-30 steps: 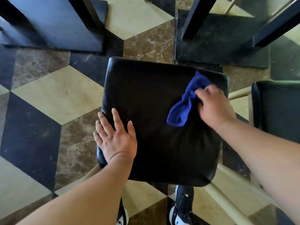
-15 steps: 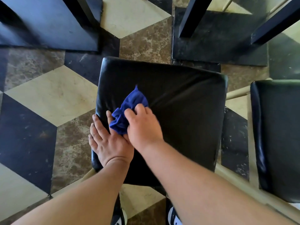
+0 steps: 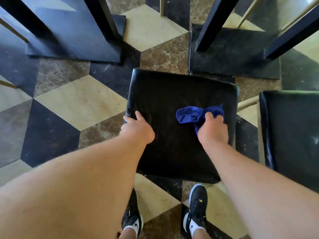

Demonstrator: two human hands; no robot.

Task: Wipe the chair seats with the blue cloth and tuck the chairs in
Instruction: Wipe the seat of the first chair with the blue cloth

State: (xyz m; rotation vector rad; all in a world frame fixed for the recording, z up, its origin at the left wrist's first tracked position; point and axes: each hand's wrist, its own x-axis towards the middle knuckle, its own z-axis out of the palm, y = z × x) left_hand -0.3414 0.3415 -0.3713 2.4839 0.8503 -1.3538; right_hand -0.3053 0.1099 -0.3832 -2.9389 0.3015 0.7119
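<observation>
Sweeping back rightward across chair seat (image 3: 169,94): blue cloth (image 3: 191,115) under right hand (image 3: 213,129).

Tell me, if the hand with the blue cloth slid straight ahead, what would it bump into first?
Probably nothing on the seat. The right hand pushes the blue cloth toward the chair seat's bare far edge; beyond that lies a dark table base on the floor, lower down.

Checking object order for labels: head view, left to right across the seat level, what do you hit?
Left hand gripping the seat edge → blue cloth → right hand holding the cloth → second chair seat at far right.
</observation>
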